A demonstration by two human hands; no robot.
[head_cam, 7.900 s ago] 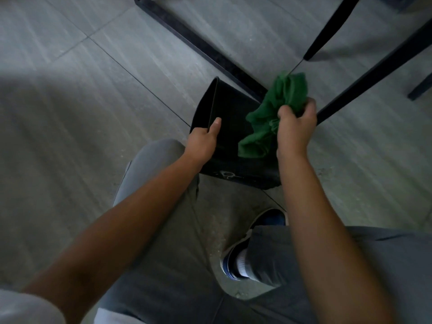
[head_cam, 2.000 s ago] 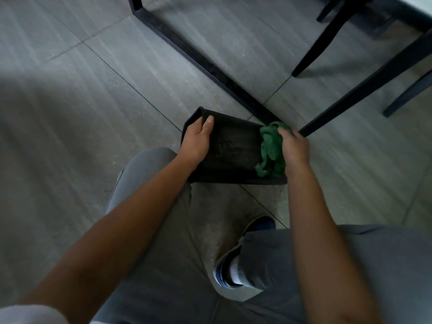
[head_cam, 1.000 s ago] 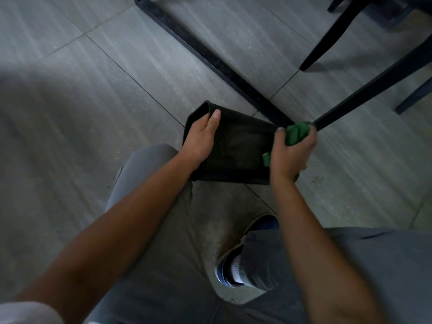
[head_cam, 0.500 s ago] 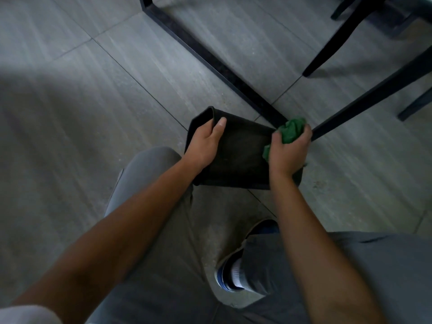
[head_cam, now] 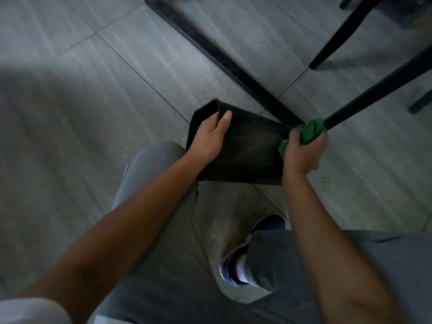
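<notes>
A black bin lies tilted on its side above my knees, its open mouth toward the left. My left hand grips the rim at the mouth, thumb on the outside wall and fingers hidden inside. My right hand holds a bunched green cloth and presses it against the bin's right end, near its base. Most of the cloth is hidden in my fist.
Grey floor tiles spread all around. A black frame bar runs diagonally behind the bin and meets a second bar just past the cloth. A black chair leg stands at the upper right. My shoe is below.
Since eight seconds ago the cloth came down from the air onto the bin's side. Over the last second my right hand slid it a little to the right, toward the base end.
</notes>
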